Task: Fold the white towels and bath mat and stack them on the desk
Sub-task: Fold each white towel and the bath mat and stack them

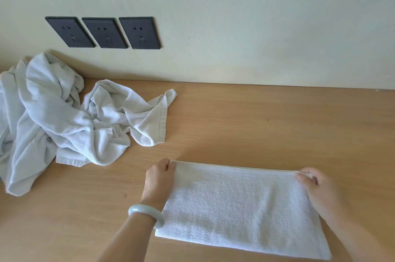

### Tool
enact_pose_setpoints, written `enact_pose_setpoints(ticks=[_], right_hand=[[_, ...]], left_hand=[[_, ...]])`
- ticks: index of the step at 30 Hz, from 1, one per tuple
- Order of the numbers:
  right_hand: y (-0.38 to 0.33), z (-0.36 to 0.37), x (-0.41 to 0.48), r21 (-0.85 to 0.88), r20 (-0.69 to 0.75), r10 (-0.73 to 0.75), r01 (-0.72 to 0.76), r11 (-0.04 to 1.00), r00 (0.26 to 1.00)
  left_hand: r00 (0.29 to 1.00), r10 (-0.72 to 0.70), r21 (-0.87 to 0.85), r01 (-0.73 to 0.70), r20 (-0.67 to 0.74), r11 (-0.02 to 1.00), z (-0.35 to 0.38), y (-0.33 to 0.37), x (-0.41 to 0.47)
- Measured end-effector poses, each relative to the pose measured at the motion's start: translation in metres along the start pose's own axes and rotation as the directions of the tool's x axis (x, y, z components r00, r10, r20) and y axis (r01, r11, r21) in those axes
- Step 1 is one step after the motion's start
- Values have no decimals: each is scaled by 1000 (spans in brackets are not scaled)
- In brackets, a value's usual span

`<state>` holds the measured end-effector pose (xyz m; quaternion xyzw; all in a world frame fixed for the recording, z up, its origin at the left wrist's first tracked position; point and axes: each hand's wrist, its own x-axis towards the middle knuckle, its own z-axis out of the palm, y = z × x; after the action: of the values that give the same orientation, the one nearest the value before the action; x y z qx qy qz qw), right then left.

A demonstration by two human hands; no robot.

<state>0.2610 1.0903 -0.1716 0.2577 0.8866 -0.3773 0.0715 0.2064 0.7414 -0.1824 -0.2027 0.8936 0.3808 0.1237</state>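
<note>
A white towel (239,206) lies folded flat as a wide rectangle on the wooden desk (267,123), near its front edge. My left hand (159,178) pinches the towel's far left corner; a pale bangle sits on that wrist. My right hand (318,189) pinches the far right corner. Both corners sit at or just above the desk surface. At the left of the desk lies a crumpled heap of white towels (53,116), unfolded, spilling toward the wall.
Three dark wall sockets (104,32) are set in the cream wall above the heap. The wall runs along the desk's back edge. Bare wood shows to the right of the heap and behind the folded towel.
</note>
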Motion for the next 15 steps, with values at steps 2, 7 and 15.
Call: enact_pose_setpoints(ticks=[2,7,15], right_hand=[[-1,4,-1,-28,-42,-3,2,1000,999],[11,17,-11,-291,-243,-124,49,955,962],[-18,55,-32,-560,-224,-544,350,750,808]], left_hand=[[1000,9,39,-8,-25,999,2,4,0],[994,35,112,-24,-101,993,8,8,-3],[993,-14,81,24,-118,996,9,13,-9]])
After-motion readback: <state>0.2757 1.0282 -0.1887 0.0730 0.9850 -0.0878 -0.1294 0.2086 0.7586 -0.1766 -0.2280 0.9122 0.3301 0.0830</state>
